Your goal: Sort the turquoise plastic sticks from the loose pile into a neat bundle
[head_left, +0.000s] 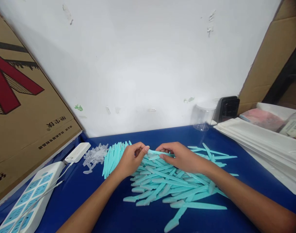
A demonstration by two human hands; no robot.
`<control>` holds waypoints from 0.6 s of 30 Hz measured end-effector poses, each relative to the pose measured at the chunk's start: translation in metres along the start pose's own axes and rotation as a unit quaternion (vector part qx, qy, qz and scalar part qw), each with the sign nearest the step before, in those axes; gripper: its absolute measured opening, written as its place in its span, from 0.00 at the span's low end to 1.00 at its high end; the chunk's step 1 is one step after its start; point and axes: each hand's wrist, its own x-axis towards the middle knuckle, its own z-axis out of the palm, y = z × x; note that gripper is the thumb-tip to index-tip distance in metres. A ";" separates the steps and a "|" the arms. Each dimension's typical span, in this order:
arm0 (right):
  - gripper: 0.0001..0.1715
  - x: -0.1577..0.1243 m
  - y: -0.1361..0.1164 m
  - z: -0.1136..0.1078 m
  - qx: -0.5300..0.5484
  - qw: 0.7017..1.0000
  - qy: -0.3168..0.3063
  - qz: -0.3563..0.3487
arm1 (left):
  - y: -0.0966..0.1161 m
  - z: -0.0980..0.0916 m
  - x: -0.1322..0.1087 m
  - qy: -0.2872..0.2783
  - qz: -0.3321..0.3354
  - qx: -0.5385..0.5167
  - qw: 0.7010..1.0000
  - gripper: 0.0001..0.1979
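Observation:
A teal eyebrow razor is held level between my two hands, above a loose heap of similar teal razors. My right hand has its thumb and fingers closed around the handle. At the other end, my left hand pinches with thumb and forefinger; whether a small clear cap sits in that pinch is too small to tell. Just left of my left hand, more razors lie side by side in a neat row. Beyond them is a small pile of translucent blade caps.
A white power strip with cables and a white adapter lie on the blue tabletop at left. A large carton borders that side. A clear plastic jar stands by the wall, and stacked white trays are at right.

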 end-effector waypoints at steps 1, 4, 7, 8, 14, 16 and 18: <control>0.15 0.000 0.002 -0.001 -0.002 1.000 0.002 0.005 | -0.002 -0.001 0.001 0.022 -0.003 -0.001 1.000 0.20; 0.14 0.002 0.009 -0.004 -0.027 0.999 0.033 0.011 | -0.008 -0.003 0.004 0.083 -0.016 -0.016 0.996 0.21; 0.14 0.004 0.018 -0.004 -0.083 0.993 0.077 0.015 | -0.014 -0.006 0.007 0.132 -0.035 -0.036 0.990 0.21; 0.14 0.005 0.020 -0.004 -0.101 0.991 0.090 0.022 | -0.016 -0.007 0.008 0.148 -0.039 -0.043 0.987 0.21; 0.10 0.008 0.027 -0.011 -0.134 0.966 0.201 0.089 | -0.019 -0.009 0.009 0.172 -0.031 -0.073 0.982 0.20; 0.07 0.008 0.025 -0.015 -0.093 0.964 0.225 0.103 | -0.014 -0.008 0.008 0.159 -0.009 -0.055 0.986 0.19; 0.07 0.008 0.021 -0.017 -0.035 0.971 0.215 0.098 | -0.008 -0.005 0.007 0.141 0.024 -0.042 0.989 0.17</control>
